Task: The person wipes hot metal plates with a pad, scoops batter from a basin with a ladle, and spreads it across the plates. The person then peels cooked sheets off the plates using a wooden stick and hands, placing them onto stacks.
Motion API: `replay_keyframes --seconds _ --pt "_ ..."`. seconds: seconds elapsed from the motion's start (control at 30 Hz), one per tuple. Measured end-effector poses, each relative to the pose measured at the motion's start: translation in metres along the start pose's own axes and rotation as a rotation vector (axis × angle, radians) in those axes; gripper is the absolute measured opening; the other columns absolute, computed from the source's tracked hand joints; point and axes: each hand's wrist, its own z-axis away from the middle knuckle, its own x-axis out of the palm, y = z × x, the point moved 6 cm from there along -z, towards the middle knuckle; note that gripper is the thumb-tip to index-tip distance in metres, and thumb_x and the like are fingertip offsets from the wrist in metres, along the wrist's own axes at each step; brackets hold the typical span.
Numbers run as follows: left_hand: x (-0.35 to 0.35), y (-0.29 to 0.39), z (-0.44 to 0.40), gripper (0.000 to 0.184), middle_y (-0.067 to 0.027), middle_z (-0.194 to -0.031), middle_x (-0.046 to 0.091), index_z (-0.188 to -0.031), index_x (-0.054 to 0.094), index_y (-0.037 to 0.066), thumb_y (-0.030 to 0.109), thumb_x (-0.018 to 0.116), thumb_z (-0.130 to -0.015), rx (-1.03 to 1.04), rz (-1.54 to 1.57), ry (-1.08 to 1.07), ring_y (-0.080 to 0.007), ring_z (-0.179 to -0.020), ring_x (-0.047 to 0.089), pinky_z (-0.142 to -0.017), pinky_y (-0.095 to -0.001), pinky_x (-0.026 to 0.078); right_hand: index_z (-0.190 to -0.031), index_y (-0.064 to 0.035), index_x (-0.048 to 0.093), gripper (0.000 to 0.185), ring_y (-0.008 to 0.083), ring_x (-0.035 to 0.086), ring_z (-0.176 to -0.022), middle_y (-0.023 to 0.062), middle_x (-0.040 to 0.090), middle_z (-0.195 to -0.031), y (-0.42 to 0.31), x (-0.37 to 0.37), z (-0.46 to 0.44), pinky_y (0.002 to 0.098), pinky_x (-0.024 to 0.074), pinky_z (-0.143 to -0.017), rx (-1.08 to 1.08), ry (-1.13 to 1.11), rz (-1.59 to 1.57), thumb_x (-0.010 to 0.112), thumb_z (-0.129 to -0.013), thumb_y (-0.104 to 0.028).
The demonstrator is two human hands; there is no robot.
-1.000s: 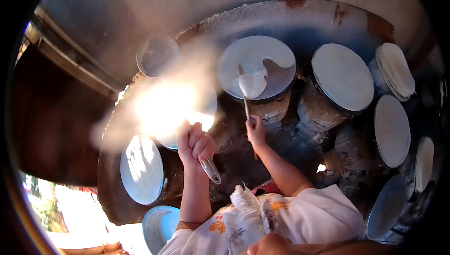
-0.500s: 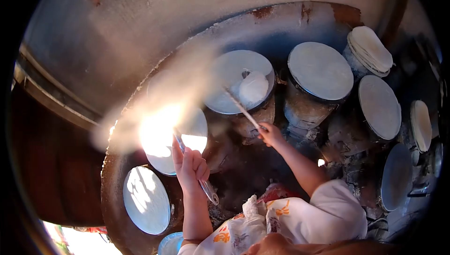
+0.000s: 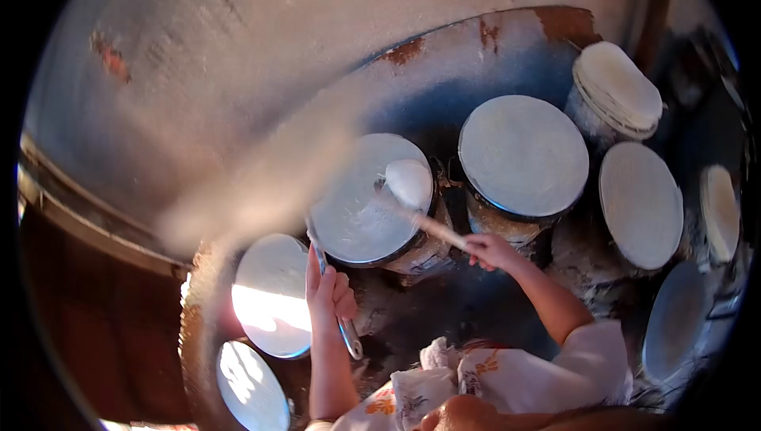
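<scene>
My right hand (image 3: pixel 490 251) is closed around a pale wooden stick (image 3: pixel 441 230), whose blurred far end reaches over a round white-coated plate (image 3: pixel 349 193). A rounded white lump (image 3: pixel 409 184) lies over that plate beside the stick's end; I cannot tell whether the two are joined. My left hand (image 3: pixel 330 295) grips a metal utensil (image 3: pixel 351 339) upright, its handle having a hole at the lower end. The utensil's upper end lies near the left edge of the same plate, and its working end cannot be made out.
More round white-topped plates (image 3: pixel 523 155) stand in a curve around me, some sunlit at left (image 3: pixel 273 336). A stack of pale flat rounds (image 3: pixel 618 82) sits at upper right. Steam (image 3: pixel 261 185) drifts at left before a high curved wall (image 3: pixel 261 43).
The view has shifted, so plates at left and centre sit lower. Both hands still hold their tools and appear lower in view. The bright glare by the left hand is gone, and the steam has spread.
</scene>
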Motion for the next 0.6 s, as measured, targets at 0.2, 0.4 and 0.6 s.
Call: replay_keyframes --seconds 0.2,0.4,0.6 --pt "0.070 -0.076 -0.100 0.026 0.0042 -0.055 0.031 -0.084 0.052 0.011 0.023 0.036 -0.100 -0.559 0.811 -0.170 -0.0069 -0.039 0.029 -0.033 -0.0199 0.026 -0.116 -0.0126 0.058 0.030 0.0373 0.060 -0.064 0.0193 0.058 -0.066 -0.069 0.026 -0.057 0.0497 0.0459 -0.056 -0.715 0.447 0.714 0.046 -0.088 -0.016" --pt "0.085 -0.035 -0.091 0.037 0.0027 -0.057 0.039 -0.071 0.043 0.009 0.030 0.036 -0.100 -0.627 1.035 -0.293 -0.0077 -0.040 0.038 -0.039 -0.0226 0.037 -0.119 -0.0115 0.054 0.032 0.0351 0.061 -0.062 0.0175 0.059 -0.068 -0.028 -0.029 -0.025 0.0491 0.0462 -0.054 -0.405 0.600 0.709 0.051 -0.087 -0.014" --pt "0.052 -0.049 -0.100 0.037 0.0039 -0.053 0.035 -0.065 0.038 0.012 0.029 0.043 -0.098 -0.724 1.104 -0.055 -0.0078 -0.041 0.037 -0.041 -0.0227 0.038 -0.112 -0.0116 0.057 0.026 0.0390 0.060 -0.064 0.0199 0.060 -0.069 -0.061 -0.052 -0.051 0.0507 0.0458 -0.057 -0.448 0.550 0.604 0.051 -0.088 -0.016"
